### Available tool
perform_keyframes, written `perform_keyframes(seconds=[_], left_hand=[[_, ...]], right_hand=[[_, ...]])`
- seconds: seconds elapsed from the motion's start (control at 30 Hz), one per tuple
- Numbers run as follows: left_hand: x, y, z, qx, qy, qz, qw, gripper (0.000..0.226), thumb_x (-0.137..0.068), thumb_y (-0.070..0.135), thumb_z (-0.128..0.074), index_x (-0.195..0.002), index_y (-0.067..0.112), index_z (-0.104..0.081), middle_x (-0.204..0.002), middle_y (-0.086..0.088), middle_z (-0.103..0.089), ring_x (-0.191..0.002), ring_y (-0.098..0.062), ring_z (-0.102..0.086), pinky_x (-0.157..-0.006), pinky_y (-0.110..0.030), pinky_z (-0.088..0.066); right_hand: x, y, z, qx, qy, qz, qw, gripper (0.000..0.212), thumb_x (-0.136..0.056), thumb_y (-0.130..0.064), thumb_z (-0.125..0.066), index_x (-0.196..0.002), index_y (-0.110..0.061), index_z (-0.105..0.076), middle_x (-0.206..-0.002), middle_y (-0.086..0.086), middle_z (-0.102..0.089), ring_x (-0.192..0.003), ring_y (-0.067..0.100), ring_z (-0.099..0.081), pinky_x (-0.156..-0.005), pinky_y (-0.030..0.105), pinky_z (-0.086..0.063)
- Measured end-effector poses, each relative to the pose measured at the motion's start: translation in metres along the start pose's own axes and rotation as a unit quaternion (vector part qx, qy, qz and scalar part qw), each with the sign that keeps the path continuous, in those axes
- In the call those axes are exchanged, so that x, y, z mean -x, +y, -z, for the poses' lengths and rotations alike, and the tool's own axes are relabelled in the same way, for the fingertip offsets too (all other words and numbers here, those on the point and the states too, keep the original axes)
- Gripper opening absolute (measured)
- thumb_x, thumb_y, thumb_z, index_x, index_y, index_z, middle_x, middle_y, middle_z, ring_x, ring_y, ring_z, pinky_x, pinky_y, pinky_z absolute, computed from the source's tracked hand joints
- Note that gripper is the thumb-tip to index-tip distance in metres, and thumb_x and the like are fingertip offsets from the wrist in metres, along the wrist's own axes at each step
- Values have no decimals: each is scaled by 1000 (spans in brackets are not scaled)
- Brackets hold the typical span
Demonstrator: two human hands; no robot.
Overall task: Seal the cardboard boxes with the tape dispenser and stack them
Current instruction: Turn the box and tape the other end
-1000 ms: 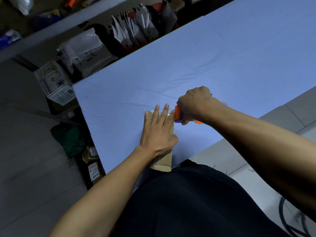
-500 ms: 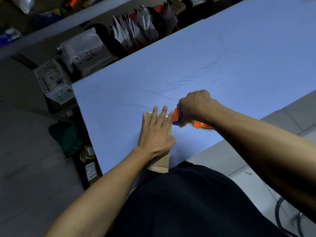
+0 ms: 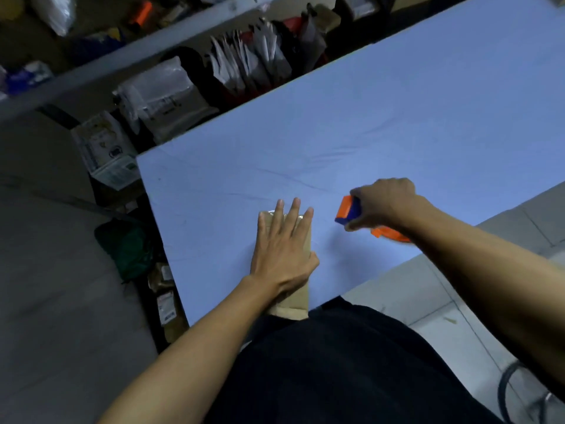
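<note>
Since half second ago, right hand carries tape dispenser rightward, now apart from cardboard box; fingers curl round handle. Left hand presses flat, fingers straight, on box at near edge of blue table. We read no labels; dispenser blurred, box mostly hidden, perhaps taped.

A blue table stands beside shelves crammed with plastic-wrapped parcels.
</note>
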State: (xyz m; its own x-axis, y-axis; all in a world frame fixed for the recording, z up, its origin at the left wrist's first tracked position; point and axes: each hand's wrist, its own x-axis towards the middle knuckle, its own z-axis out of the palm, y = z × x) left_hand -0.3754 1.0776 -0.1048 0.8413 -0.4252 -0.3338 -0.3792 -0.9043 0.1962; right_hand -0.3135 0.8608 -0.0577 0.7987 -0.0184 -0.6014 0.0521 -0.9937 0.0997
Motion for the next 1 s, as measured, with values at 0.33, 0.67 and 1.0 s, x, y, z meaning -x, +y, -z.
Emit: perform_keyframes(seconds=[0.33, 0.67, 1.0], left_hand=[[-11, 2, -5, 207, 105, 64, 971, 76, -94, 57, -18, -157, 22, 7, -164, 4, 15, -150, -11, 22, -117, -36, 19], [1, -27, 2, 455, 227, 331, 795, 66, -98, 25, -62, -155, 16, -28, -159, 1, -32, -144, -11, -31, -109, -15, -23], [0, -34, -1, 524, 287, 390, 701, 17, -83, 18, -79, -98, 19, -70, -94, 9, -71, -89, -3, -69, -84, -22, -55]], right_hand=[[-26, -14, -29, -144, 74, 23, 987, 77, -94, -28, -50, -157, -38, -6, -126, 20, -44, -110, 40, -49, -84, 43, -35], [-58, -38, -62, -219, 95, 67, 969, 82, -93, -11, -61, -158, -20, -13, -122, 28, -48, -98, 43, -56, -69, 37, -38], [-32, -50, -49, -356, 207, 25, 911, 27, -88, -22, -50, -82, -2, -66, -84, 17, -66, -78, 35, -57, -62, 37, -36]])
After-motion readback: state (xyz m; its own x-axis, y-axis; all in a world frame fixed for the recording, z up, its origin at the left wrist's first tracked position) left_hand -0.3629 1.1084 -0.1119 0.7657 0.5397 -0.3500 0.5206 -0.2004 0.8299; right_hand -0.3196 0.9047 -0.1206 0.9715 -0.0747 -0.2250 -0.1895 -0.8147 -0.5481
